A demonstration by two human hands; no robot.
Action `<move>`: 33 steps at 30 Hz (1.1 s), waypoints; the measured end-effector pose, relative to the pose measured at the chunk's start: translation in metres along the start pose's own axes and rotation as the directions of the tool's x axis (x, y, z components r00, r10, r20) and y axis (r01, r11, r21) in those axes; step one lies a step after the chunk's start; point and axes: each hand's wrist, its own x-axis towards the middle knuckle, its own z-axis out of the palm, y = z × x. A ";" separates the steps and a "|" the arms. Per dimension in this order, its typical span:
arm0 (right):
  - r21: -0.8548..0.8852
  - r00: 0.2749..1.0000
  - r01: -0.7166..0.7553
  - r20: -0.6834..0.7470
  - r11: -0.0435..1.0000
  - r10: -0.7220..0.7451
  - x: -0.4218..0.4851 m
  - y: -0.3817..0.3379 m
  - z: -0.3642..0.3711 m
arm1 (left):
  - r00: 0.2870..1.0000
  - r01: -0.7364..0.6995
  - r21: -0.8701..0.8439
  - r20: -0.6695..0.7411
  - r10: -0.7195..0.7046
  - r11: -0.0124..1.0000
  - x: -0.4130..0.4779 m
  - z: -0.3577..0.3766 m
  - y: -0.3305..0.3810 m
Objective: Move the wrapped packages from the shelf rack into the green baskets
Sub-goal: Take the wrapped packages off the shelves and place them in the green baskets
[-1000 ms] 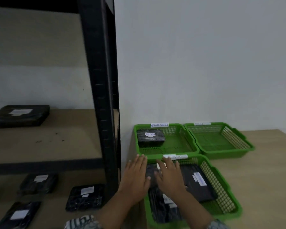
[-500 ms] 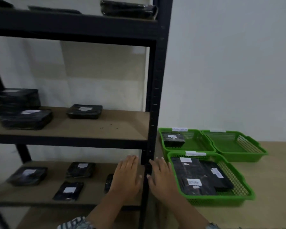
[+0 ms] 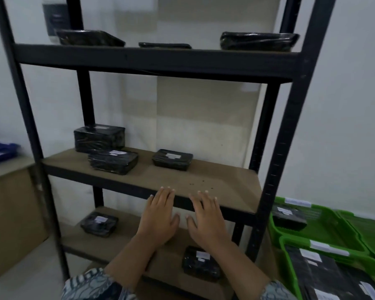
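A black metal shelf rack with brown boards fills the view. Black wrapped packages with white labels lie on it: three on the top board, three on the middle board, the nearest-centre one among them, and two on the lower board. My left hand and my right hand hover flat and empty, fingers spread, in front of the middle board's front edge. Green baskets stand at the lower right; the near one holds flat packages and the one behind it holds a single package.
A white wall stands behind the rack. At the far left a blue tray rests on a brown cabinet. A dark box is mounted on the wall at the top left.
The view has swung left and up from the baskets to the rack. Both empty hands have moved from over the near basket to the front of the middle board.
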 end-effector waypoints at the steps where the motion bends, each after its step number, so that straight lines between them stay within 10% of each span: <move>1: 0.001 1.000 0.006 0.004 1.000 -0.006 0.012 -0.001 0.004 | 1.000 0.001 0.010 -0.002 -0.001 1.000 0.007 -0.001 -0.009; 33: -0.090 0.971 -0.203 0.107 0.975 0.212 0.250 0.032 0.110 | 0.997 -0.075 -0.104 -0.020 0.073 0.992 0.118 0.070 -0.152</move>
